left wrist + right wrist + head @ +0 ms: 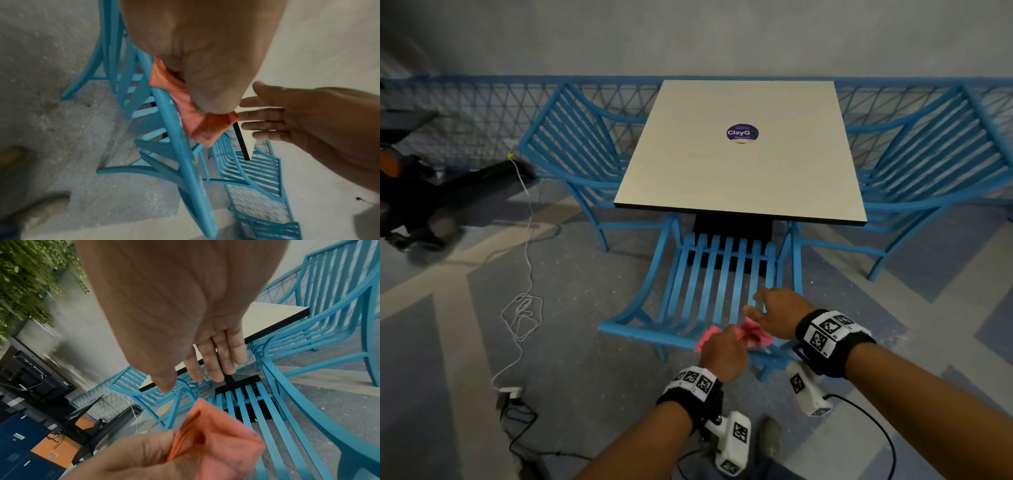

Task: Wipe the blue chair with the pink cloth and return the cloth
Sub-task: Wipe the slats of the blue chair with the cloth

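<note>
The blue chair [709,274] stands tucked under the table with its slatted back towards me. A crumpled pink cloth [751,330] lies on its top rail [180,154]. My left hand [727,339] grips the cloth [197,123] from the near side, its fingers curled into the fabric [216,434]. My right hand [760,306] hovers just right of the cloth and above the slats [267,418]. Its fingers [213,358] are straight and hold nothing. In the left wrist view the right hand [287,120] shows flat beside the cloth.
A white square table [739,171] with a round purple sticker [742,133] stands beyond the chair. Two more blue chairs flank it, left [571,144] and right [928,154]. A white cable [524,308] lies on the floor at left, near a black wheeled stand [431,205].
</note>
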The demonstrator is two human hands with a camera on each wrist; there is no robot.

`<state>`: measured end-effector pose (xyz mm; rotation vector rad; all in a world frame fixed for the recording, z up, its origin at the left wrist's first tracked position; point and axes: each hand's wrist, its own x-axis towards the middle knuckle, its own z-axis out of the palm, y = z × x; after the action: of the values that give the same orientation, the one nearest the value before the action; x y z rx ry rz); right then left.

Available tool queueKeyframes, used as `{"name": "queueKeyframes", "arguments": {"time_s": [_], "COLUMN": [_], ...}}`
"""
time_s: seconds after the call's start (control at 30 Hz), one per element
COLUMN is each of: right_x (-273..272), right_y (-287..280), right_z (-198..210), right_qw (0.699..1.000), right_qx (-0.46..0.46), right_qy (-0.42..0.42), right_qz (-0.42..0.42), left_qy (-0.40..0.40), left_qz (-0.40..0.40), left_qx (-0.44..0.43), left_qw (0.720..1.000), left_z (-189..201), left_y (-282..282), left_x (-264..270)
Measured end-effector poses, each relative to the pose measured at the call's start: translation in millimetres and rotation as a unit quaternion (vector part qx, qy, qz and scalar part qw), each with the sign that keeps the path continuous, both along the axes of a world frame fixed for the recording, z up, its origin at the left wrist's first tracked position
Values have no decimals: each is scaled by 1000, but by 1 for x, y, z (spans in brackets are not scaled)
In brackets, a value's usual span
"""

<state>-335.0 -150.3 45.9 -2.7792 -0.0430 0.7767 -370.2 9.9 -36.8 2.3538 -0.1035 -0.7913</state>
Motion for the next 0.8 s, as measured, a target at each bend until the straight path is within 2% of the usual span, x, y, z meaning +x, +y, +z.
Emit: {"name": "queueKeyframes", "arguments": {"time_s": [0.07,0.17,0.3,0.4,0.5,0.63,0.8], "right_x": [-3,-9,-17,-24,-29,-33,-39], "right_y": [-3,-12,-31,-43,-46,-46,-50], "right_z": [3,4,0,-2,-4,-10,-17], "right_qw": [1000,999,998,998,998,998,996], "right_qx": [3,29,23,24,16,11,19], "right_qy": [0,-9,-8,-5,2,7,10], "right_qz": [-10,-35,-62,-65,-64,-68,-82], "left_qy": [9,22,-32,-67,-65,-57,-81], "left_qz": [5,65,112,108,50,18,47], "left_qx": [-51,-102,-92,-94,-18,118,128], "left_qw": [999,992,989,987,996,991,987], "left_z": [19,48,73,82,58,11,-9], "left_y": [-8,3,51,85,105,93,55], "left_x": [0,11,33,43,48,34,13]}}
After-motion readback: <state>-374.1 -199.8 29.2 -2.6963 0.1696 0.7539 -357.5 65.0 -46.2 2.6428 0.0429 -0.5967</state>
